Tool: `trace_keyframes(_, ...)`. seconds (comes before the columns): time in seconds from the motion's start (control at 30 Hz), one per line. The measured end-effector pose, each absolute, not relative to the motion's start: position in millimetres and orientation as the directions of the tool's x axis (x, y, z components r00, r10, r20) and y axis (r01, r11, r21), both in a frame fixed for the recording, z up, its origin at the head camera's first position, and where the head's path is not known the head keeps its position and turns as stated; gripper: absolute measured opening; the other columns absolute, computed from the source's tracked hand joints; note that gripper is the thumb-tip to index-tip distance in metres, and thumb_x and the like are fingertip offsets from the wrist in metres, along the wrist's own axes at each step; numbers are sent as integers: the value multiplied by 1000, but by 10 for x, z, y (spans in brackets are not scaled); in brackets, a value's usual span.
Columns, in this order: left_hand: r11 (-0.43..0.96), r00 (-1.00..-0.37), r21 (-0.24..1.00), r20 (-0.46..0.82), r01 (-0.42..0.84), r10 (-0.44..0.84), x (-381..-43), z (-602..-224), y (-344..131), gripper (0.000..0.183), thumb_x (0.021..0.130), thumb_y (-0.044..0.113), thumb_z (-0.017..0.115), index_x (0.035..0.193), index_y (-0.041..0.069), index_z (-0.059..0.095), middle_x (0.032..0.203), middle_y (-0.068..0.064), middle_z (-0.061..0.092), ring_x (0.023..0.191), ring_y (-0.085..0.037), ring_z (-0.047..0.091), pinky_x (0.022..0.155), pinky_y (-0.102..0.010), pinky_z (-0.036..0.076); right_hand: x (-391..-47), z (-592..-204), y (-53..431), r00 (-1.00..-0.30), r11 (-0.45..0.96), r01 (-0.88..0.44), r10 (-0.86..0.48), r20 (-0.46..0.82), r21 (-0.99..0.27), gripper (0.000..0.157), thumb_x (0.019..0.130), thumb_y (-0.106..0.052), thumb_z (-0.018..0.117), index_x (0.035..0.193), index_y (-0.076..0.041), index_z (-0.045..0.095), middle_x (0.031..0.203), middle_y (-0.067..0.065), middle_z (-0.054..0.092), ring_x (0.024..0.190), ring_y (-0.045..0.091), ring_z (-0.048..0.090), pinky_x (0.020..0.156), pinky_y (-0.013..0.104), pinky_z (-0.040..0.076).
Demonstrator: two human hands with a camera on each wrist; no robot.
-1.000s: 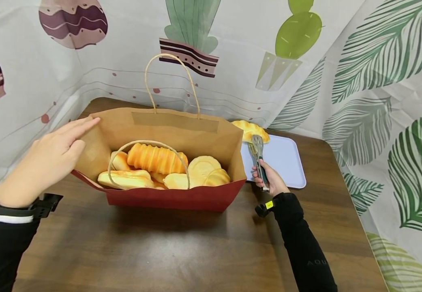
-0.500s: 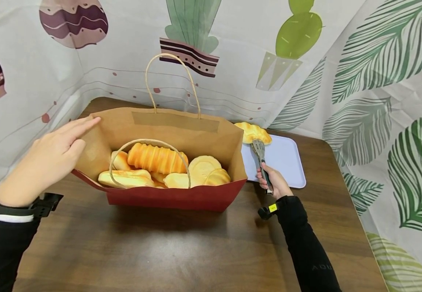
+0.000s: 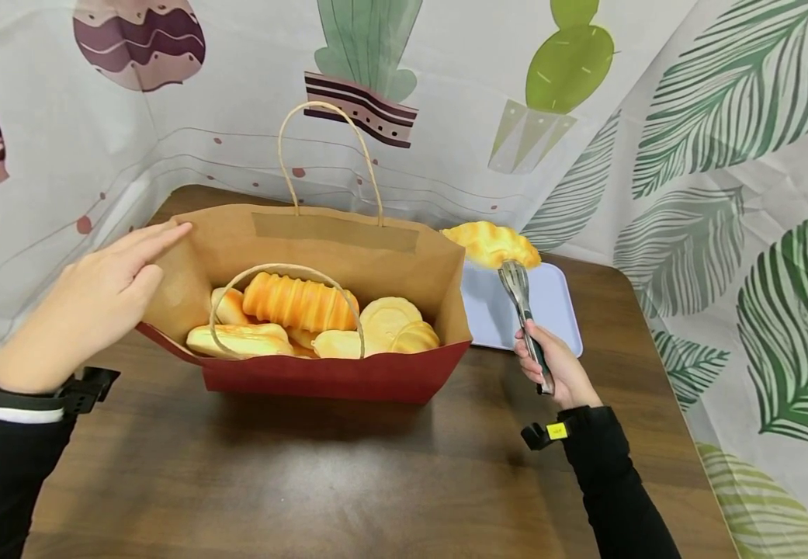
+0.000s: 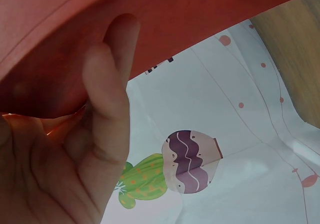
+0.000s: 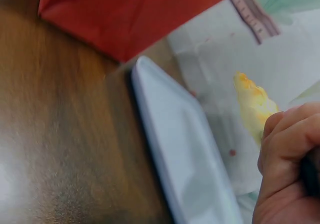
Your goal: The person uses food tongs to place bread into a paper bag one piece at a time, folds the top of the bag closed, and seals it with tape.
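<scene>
My left hand grips the left edge of a paper bag, red outside and brown inside; in the left wrist view its fingers lie against the red outside. My right hand holds metal tongs with dark grips. The tongs' tips pinch a golden, ridged bread, held over the far end of a pale lavender tray. In the right wrist view the bread appears above the tray, beyond my knuckles; the tongs are mostly hidden by my hand there.
Inside the bag lie a ridged orange roll, a long pale bread, a round bread and others. Two rope handles stand up from it, the back one tallest. A patterned cloth hangs behind the wooden table.
The tongs have closed on the bread and lifted it off the tray, moving slightly right and toward me. My left hand and the bag have stayed in place.
</scene>
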State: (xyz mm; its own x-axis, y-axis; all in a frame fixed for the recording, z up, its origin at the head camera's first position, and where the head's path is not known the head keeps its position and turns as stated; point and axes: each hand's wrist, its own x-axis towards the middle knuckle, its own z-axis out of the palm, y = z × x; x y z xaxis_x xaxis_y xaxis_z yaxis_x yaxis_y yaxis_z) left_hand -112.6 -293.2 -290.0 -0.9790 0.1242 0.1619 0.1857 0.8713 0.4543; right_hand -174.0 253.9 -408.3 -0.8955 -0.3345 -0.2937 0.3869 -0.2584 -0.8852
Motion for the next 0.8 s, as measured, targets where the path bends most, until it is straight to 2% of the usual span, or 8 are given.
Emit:
trace_keyframes(0.3,871,-975,449,178,202,135,-1123,-2914,-2942,56,107,9,31,161,0,41,160,-33,40,144,-58,37,112,-77,27,-1306,-3799,2623,-891,-305,303,-427,-155,-903,32,117,-31,35,107,-7,55,75,-4,58,48,2,44,42,12,41)
trace_keyframes(0.47,868,-976,453,170,202,138,-1125,-2918,-2936,55,107,10,31,161,0,40,160,-33,40,145,-58,37,114,-76,26,-1048,-3620,2609,-892,-347,277,-440,-105,-896,33,118,-30,33,110,-8,57,76,-3,59,48,8,32,41,14,39)
trace_keyframes(0.6,869,-976,452,170,203,139,-1123,-2915,-2926,55,107,10,31,161,-1,40,161,-33,40,145,-58,36,113,-76,26,-870,-3483,2598,-891,-364,236,-451,-51,-901,33,118,-28,32,114,-8,59,78,-3,60,47,15,21,35,22,24)
trace_keyframes(0.7,872,-976,447,168,200,137,-1125,-2909,-2920,56,107,10,31,161,-1,40,161,-33,39,145,-58,36,113,-77,25,-774,-3391,2581,-873,-365,218,-487,-14,-905,36,119,-26,27,117,-8,58,80,-3,60,47,18,17,35,29,12)
trace_keyframes(0.8,872,-977,448,168,197,135,-1130,-2906,-2919,56,107,10,31,161,-1,41,161,-33,40,145,-58,36,112,-78,25,-702,-3299,2541,-833,-392,249,-553,10,-885,42,119,-23,19,120,-7,58,81,-2,59,45,18,17,35,31,8)
